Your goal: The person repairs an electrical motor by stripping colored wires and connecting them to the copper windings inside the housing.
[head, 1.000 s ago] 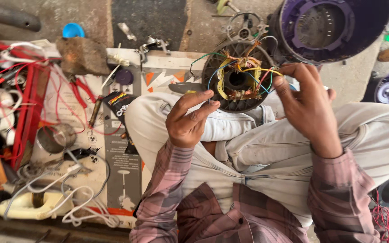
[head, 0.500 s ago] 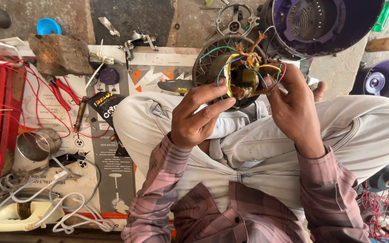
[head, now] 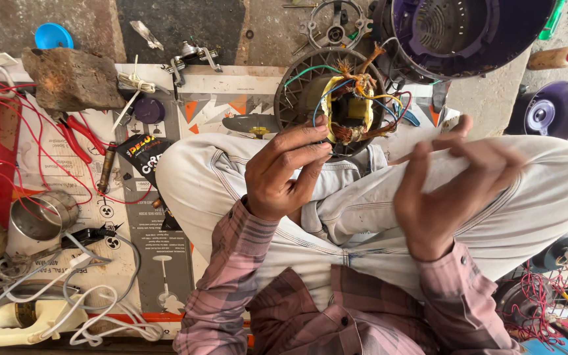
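Note:
I sit cross-legged in light trousers and a pink plaid shirt. My left hand (head: 283,169) grips the lower edge of a round grey fan motor (head: 336,98) with copper windings and yellow, blue, green and red wires, held over my lap. My right hand (head: 451,190) is blurred with motion above my right thigh, away from the motor, fingers loosely curled, and I see nothing in it.
A purple fan housing (head: 468,33) lies at the top right, a metal bracket (head: 336,23) beside it. To the left lie red-handled pliers (head: 77,135), a stone (head: 70,79), a metal cup (head: 41,217), white cable (head: 93,315), red wires (head: 8,125) and flattened cardboard (head: 152,236).
My right hand has let go of the motor and dropped toward my right thigh. My left hand now holds the motor alone, and the motor has turned so that its windings face up.

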